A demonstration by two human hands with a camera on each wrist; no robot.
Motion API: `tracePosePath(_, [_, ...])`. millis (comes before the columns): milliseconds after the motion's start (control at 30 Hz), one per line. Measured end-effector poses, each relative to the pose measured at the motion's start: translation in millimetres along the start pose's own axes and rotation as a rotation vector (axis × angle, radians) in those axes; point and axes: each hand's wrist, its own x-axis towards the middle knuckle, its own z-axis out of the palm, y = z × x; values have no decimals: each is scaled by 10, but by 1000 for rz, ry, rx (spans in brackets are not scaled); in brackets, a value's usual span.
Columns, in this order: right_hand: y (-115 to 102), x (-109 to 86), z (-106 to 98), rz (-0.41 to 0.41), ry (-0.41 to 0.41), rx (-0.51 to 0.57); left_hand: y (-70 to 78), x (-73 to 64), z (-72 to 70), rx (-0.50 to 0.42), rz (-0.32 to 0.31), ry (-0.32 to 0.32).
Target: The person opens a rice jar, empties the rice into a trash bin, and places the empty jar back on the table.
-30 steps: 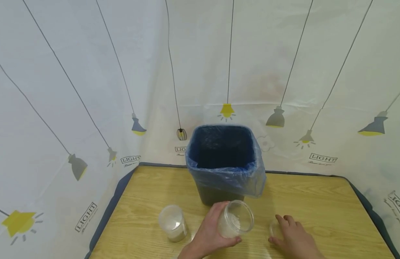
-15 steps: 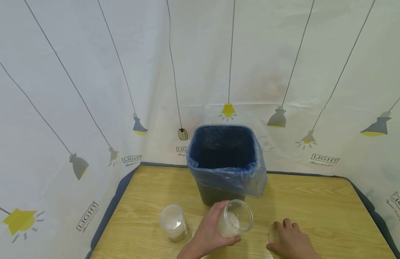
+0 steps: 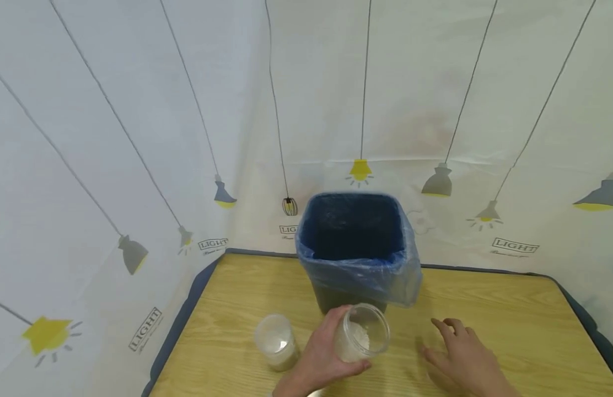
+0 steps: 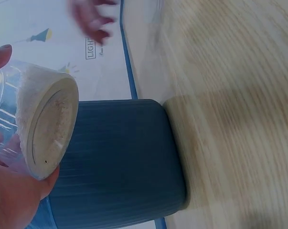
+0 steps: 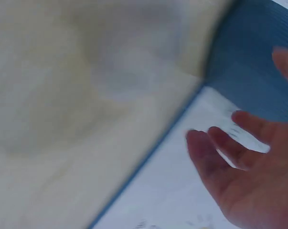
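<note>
My left hand (image 3: 318,353) grips a clear plastic jar (image 3: 362,336), tilted, its open mouth facing up in the head view. White grains like rice lie inside; in the left wrist view they are banked above the jar's base (image 4: 53,126). My right hand (image 3: 465,353) is off to the right of the jar, fingers apart and loosely bent, with nothing in them. A blurred clear round thing (image 5: 139,52), perhaps a lid, lies on the table in the right wrist view. Left of my left hand stands a second clear jar (image 3: 278,343) with pale contents low down.
Behind the hands stands a dark bin (image 3: 341,295) lined with a blue plastic bag (image 3: 366,270). The wood-grain table (image 3: 495,309) meets a white lamp-printed sheet (image 3: 485,110) at its back and sides.
My right hand has come away from a clear round piece at the table and moved slightly right, its fingers spreading. The left hand still holds the jar. The head view has shifted a little.
</note>
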Motion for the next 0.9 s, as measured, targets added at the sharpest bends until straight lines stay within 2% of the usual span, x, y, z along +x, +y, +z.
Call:
tracePosePath(167, [-381, 31, -465, -56, 256, 233, 16, 37, -24, -3, -7, 13])
tracePosePath(267, [-572, 83, -713, -97, 368, 367, 48, 73, -90, 3, 8, 15])
tracePosePath(333, [-665, 134, -855, -119, 392, 425, 67, 104, -152, 10, 29, 16])
tracePosePath(400, [-731, 205, -971, -125, 377, 453, 83, 134, -219, 15, 51, 22])
tracePosePath(533, [-879, 404, -1160, -83, 258, 485, 79, 191, -368, 39, 69, 58])
tracePosePath(733, [-1007, 644, -1251, -29, 114, 539, 58, 242, -507, 17, 68, 95])
tracePosePath(833, [-1046, 696, -1229, -8, 99, 557, 58, 244, -578, -18, 65, 104])
tracePosePath(900, [-1061, 713, -1213, 1, 126, 556, 58, 253, -635, -24, 79, 121])
